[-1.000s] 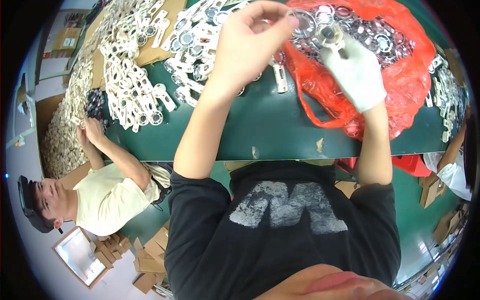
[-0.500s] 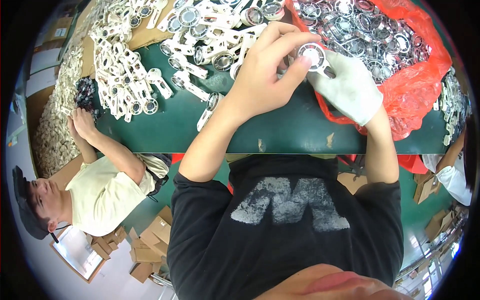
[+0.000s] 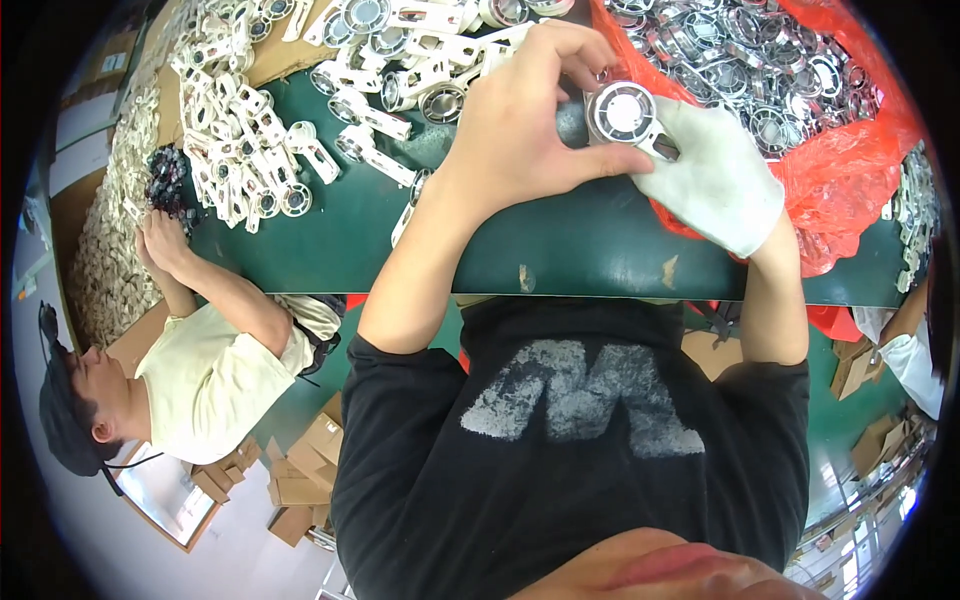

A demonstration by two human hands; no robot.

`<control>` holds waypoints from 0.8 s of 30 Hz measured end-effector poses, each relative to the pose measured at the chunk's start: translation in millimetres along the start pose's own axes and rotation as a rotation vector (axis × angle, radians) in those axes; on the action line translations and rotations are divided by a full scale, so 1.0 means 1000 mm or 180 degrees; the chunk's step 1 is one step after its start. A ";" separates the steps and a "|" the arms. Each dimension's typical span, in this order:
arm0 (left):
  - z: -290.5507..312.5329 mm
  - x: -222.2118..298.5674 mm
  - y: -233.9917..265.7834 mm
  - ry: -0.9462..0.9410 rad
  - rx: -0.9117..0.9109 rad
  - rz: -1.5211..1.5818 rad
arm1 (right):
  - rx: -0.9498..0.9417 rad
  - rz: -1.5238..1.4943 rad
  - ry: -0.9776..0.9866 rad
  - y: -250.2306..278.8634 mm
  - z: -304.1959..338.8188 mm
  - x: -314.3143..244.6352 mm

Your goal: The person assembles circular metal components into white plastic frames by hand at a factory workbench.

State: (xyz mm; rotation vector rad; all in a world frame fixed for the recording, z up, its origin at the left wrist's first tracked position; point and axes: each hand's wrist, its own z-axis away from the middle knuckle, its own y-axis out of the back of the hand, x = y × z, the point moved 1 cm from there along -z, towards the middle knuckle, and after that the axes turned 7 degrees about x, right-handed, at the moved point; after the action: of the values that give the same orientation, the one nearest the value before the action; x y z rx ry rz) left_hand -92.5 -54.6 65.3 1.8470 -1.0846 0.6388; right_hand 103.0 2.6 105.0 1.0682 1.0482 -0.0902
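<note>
From my remote seat I'm seeing, at far left, a co-worker point(image 3: 215, 400) sitting side-on, both hands point(image 3: 163, 245) working beside a small pile of dark parts point(image 3: 167, 180). Next, white parts point(image 3: 240, 150) are lying heaped on the table point(image 3: 560, 255), and nearer the middle more ring-headed pieces point(image 3: 430, 45) are spreading up to my bare left hand point(image 3: 530, 140).

That hand is standing spread around a round fan point(image 3: 623, 112), thumb low by its neck and fingers curling near its upper rim; I can't tell whether they are pressing on it. A half second ago thumb and finger were pinching across the face; now they are sitting wider, and the face is showing nearly whole. A second ago the left hand was holding a loose clear ring apart from the white piece; now I'm seeing no separate ring there, so I'm judging that the two are sitting together, though the seam is too small to check.

My gloved right hand point(image 3: 715, 175) is gripping the fan by its handle end, so it is bearing the weight, I'd judge. The fan is hanging above the table, just beside a red bag point(image 3: 825, 190) that is holding many shiny rings point(image 3: 720, 50). At the right edge, more parts point(image 3: 912, 215) are lying.
</note>
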 end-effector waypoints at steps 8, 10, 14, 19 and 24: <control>-0.003 0.002 0.006 -0.0718 -0.0361 -0.0211 | -0.0150 -0.0114 0.0187 0.001 -0.001 0.001; 0.002 0.008 0.009 -0.0388 -0.0310 -0.0505 | -0.0073 -0.0284 0.0260 -0.004 0.000 0.004; 0.006 0.007 0.002 0.0505 -0.0500 0.0515 | -0.0236 -0.0371 0.0083 -0.004 -0.001 0.002; -0.001 0.013 0.003 -0.0243 -0.0598 -0.0002 | 0.0036 -0.0407 0.0347 -0.006 0.000 0.013; -0.001 0.010 0.000 -0.0516 -0.0466 -0.0172 | -0.0151 -0.0488 -0.0023 -0.006 0.003 0.005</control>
State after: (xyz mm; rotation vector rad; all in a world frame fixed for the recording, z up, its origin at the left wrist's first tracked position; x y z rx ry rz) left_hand -87.7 -58.2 73.4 1.8178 -1.1506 0.3727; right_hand 104.9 -1.2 97.7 0.9432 1.1196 -0.1917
